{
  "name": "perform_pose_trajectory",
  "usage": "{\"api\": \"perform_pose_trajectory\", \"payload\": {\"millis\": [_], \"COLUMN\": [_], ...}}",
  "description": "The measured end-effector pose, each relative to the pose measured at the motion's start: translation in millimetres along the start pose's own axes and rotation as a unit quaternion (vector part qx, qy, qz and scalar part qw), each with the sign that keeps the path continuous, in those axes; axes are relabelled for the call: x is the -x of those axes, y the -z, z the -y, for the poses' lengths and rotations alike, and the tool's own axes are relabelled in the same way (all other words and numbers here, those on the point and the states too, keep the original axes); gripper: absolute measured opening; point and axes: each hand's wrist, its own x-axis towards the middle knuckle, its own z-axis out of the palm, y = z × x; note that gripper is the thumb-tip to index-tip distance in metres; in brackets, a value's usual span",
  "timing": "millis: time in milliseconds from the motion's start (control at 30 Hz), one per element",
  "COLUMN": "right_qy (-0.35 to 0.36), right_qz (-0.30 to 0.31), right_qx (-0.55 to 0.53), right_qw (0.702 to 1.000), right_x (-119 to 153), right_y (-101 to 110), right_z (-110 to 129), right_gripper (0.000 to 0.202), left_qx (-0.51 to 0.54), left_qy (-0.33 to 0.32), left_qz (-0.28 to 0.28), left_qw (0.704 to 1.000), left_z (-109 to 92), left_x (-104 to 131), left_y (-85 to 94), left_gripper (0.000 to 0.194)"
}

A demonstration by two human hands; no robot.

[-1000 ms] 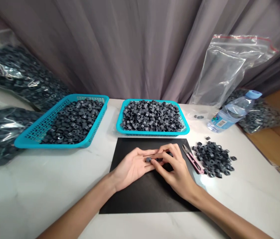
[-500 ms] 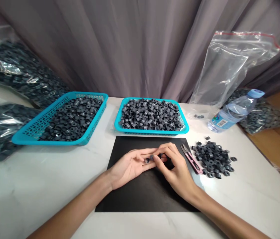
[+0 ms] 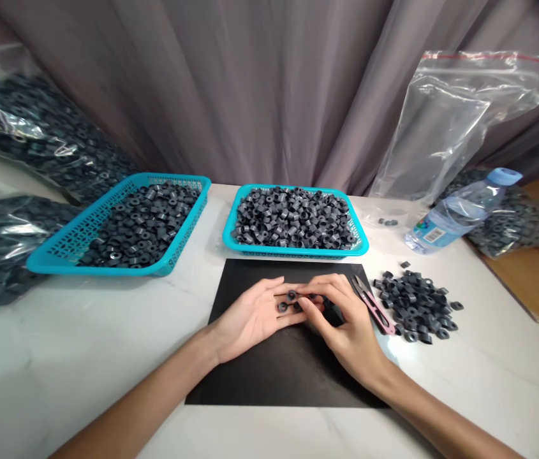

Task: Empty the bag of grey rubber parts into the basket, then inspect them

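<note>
Hands (image 3: pixel 252 319) (image 3: pixel 348 322) with rings (image 3: pixel 282 307), baskets (image 3: pixel 101 270) (image 3: pixel 295 251) beyond mat (image 3: pixel 288 376) edge

Things placed around the mat (image 3: pixel 293 382)
Over the mat, the left hand (image 3: pixel 252 319) has several rings (image 3: pixel 282 307) on its fingers, and the right hand (image 3: pixel 343 315) is at these fingertips. Just behind the mat stands one basket of rings (image 3: pixel 298 252); behind and to its left, a second basket of rings (image 3: pixel 101 270). Across the mat's right edge lie the snips (image 3: pixel 378 310); right of it, a pile of rings (image 3: pixel 420 306); farther behind, a bottle (image 3: pixel 458 213).
</note>
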Motion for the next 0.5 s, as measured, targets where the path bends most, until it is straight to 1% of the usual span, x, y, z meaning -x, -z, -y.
{"api": "perform_pose_trajectory", "payload": {"millis": [133, 233, 333, 400, 500], "right_qy": [0.025, 0.026, 0.017, 0.001, -0.048], "right_qz": [0.015, 0.005, -0.01, -0.033, -0.097], "right_qx": [0.004, -0.004, -0.021, -0.04, -0.092], "right_qw": [1.0, 1.0, 1.0, 0.999, 0.99], "right_x": [-0.2, 0.0, 1.2, 2.7, 4.5], "right_y": [1.2, 2.3, 2.6, 1.5, -1.4], "right_z": [2.2, 3.1, 2.7, 1.8, -1.0], "right_gripper": [0.027, 0.026, 0.026, 0.026, 0.02], "left_qx": [0.003, 0.006, -0.001, -0.016, -0.049], "left_qy": [-0.017, -0.021, -0.02, -0.016, -0.01], "left_qz": [0.008, -0.014, -0.023, -0.023, -0.018], "left_qw": [1.0, 1.0, 1.0, 0.999, 0.999], "left_z": [2.4, 3.1, 2.5, 2.0, 1.6], "left_x": [-0.9, -1.5, -1.0, -0.1, 1.3], "left_y": [1.1, 1.2, 0.9, 0.8, 0.1], "left_gripper": [0.037, 0.034, 0.036, 0.037, 0.036]}}
